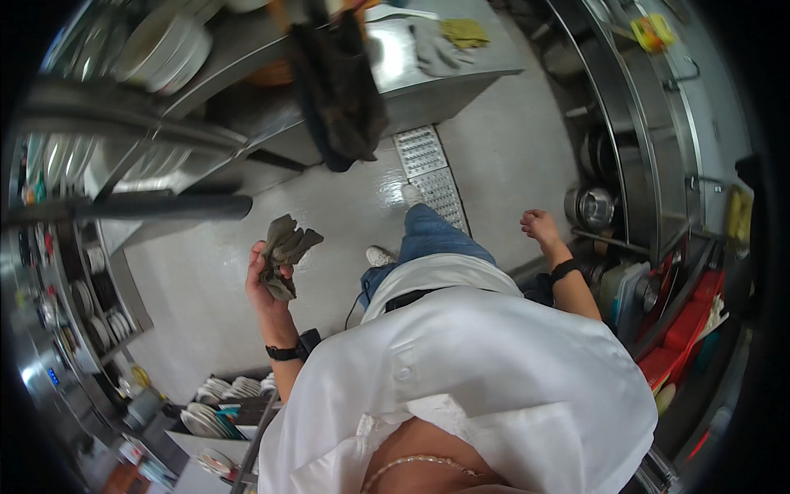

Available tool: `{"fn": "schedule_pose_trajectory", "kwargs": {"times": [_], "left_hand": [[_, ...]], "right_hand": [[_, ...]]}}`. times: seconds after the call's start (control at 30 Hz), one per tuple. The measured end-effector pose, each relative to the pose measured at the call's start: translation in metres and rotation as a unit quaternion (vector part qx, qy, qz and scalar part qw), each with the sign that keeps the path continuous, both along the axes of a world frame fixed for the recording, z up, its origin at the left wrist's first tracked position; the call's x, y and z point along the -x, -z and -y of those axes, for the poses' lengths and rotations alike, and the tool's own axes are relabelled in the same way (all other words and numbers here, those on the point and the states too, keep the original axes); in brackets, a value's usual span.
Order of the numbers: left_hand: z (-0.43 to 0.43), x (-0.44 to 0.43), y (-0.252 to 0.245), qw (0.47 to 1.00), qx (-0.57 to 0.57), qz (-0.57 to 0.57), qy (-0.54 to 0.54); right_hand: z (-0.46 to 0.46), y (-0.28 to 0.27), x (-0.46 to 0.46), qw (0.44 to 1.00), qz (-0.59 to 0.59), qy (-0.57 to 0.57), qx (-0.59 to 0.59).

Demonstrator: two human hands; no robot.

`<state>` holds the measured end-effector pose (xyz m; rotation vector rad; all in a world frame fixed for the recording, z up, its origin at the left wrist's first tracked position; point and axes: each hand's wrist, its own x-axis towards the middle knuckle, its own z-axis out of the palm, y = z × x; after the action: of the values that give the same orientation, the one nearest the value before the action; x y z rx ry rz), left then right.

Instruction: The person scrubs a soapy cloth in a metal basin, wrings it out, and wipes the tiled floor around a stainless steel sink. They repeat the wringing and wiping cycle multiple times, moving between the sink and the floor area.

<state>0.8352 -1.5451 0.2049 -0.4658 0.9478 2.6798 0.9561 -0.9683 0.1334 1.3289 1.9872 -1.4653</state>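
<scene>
A crumpled grey-brown cloth point(284, 253) is gripped in my left hand point(262, 278), held out over the floor at the left. My right hand point(540, 227) is raised at the right with its fingers loosely curled, and I see nothing in it. A dark cloth point(339, 92) hangs in front of a steel counter point(444, 92) ahead of me. On that counter lie a pair of pale gloves point(432, 49) and a folded yellow-green cloth point(464, 33).
Steel shelving with pots point(594, 207) stands at the right, above a red tray point(685, 327). At the left are shelves with stacked plates point(99, 330), and white bowls point(163, 52) stand at the upper left. More plates point(203, 420) sit at the lower left. A metal drain grate point(432, 176) crosses the floor.
</scene>
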Motion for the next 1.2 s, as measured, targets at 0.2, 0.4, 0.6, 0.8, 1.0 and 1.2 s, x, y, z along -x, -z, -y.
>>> {"fn": "schedule_pose_trajectory", "kwargs": {"times": [0.2, 0.4, 0.6, 0.8, 1.0, 1.2], "left_hand": [[-0.136, 0.060, -0.020, 0.995, 0.041, -0.008, 0.088], [-0.370, 0.141, -0.021, 0.987, 0.036, 0.013, 0.158], [-0.595, 0.206, -0.031, 0.956, -0.040, 0.053, 0.287], [-0.723, 0.246, -0.043, 0.921, -0.028, 0.071, 0.381], [-0.828, 0.317, -0.019, 0.900, -0.012, 0.073, 0.429], [-0.960, 0.439, -0.019, 0.891, -0.003, 0.029, 0.453]], "right_hand": [[-0.080, 0.067, -0.007, 0.998, -0.010, -0.053, 0.008], [-0.224, 0.061, -0.005, 0.968, 0.054, -0.220, -0.112], [-0.394, -0.010, -0.003, 0.966, 0.130, -0.101, -0.202], [-0.473, -0.001, 0.058, 0.955, 0.076, -0.074, -0.277], [-0.466, 0.007, 0.185, 0.945, -0.118, -0.265, -0.152], [-0.553, -0.047, 0.273, 0.956, -0.109, -0.177, -0.207]]}}
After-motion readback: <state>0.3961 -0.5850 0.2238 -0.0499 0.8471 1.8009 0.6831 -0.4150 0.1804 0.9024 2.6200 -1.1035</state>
